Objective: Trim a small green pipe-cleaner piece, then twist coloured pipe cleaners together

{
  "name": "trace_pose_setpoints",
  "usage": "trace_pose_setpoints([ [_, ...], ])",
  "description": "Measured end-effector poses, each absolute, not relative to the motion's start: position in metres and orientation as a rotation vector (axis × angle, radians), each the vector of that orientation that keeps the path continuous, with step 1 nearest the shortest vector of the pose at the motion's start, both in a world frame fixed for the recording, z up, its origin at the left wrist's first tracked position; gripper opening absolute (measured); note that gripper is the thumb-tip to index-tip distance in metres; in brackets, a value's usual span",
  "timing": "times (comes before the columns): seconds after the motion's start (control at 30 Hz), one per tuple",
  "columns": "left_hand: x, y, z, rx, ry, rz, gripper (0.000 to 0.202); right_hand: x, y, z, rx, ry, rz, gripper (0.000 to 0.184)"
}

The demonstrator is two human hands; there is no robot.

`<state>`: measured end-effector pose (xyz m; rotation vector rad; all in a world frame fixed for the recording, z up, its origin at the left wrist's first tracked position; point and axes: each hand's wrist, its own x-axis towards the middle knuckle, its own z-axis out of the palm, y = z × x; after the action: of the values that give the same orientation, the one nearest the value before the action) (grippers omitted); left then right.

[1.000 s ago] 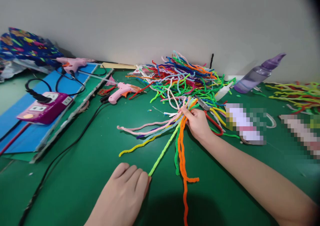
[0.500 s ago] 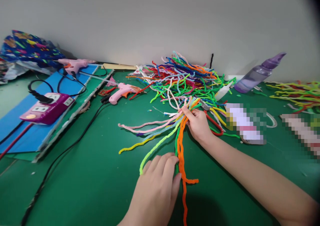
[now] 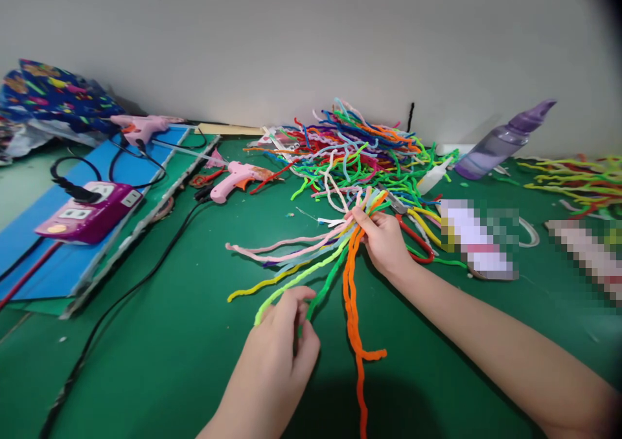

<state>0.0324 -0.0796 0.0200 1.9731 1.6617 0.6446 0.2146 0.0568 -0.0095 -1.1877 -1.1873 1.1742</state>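
My right hand (image 3: 389, 248) pinches a bundle of fuzzy pipe cleaners near their gathered ends, their long ends fanning out leftward and toward me. Closed around the dark green pipe cleaner (image 3: 331, 279) is my left hand (image 3: 276, 348), lower and to the left; its fingertips partly hide the stem. A lime pipe cleaner (image 3: 304, 270) runs behind that hand. Farther left spread a yellow one (image 3: 267, 285) and pink ones (image 3: 272, 256). Orange pipe cleaners (image 3: 352, 303) hang down beneath the right hand, one bent sideways at its tip.
A heap of colourful pipe cleaners (image 3: 354, 144) lies by the wall. Left are pink glue guns (image 3: 238, 179), a black cord (image 3: 140, 283) and a purple power strip (image 3: 92, 212). A red-handled tool (image 3: 420, 245), white glue bottle (image 3: 432, 177) and purple bottle (image 3: 495, 147) are right.
My left hand has moved left, drawing the dark green pipe cleaner away from the orange ones and pushing the lime one outward. The right hand stays in place.
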Motion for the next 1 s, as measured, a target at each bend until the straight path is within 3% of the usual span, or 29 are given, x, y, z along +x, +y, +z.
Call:
trace_pose_setpoints([
  [0.6,0.007,-0.080,0.014,2.506,1.662,0.436,0.013,0.207,0.050,-0.006,-1.150,-1.082,1.247,0.033],
  [0.8,0.015,-0.089,0.020,2.667,1.767,0.557,0.025,0.210,0.052,-0.011,-1.186,-1.197,1.156,0.035],
  [1.0,0.030,-0.103,0.026,2.566,1.531,0.577,0.010,0.215,0.058,-0.018,-1.226,-1.194,1.147,0.038],
])
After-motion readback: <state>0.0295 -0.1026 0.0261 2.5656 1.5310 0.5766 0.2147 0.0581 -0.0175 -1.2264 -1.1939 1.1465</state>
